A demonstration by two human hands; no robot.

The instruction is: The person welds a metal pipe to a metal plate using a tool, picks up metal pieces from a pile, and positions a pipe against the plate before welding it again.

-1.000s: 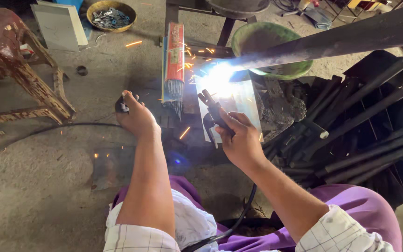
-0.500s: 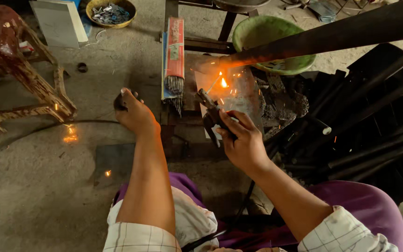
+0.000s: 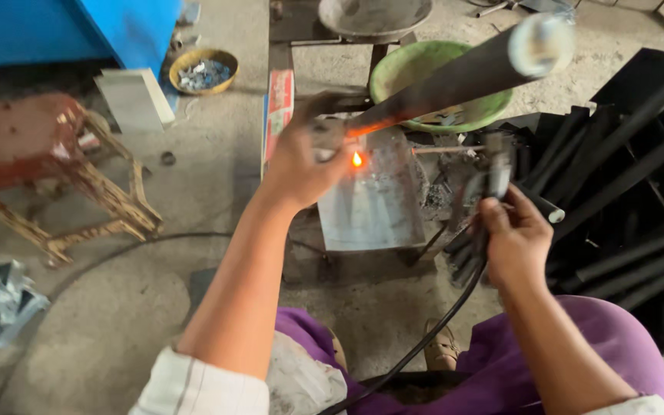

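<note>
My left hand is raised over the work plate, its fingers closed around the lower end of a long dark metal tube that slants up to the right. A small orange glowing spot sits just below that end, over the grey metal plate. My right hand is off to the right, away from the glow, gripping a black welding electrode holder. The holder's thick black cable trails down across my purple-clad lap.
A green basin and a metal dish stand behind the plate. A red electrode box lies at its left. Black tubes are piled at the right. A rusty stool, yellow bowl and blue cabinet are at left.
The bright arc has gone out, leaving a small glow. My left hand rose from the floor to the tube's end. My right hand drew the holder back to the right.
</note>
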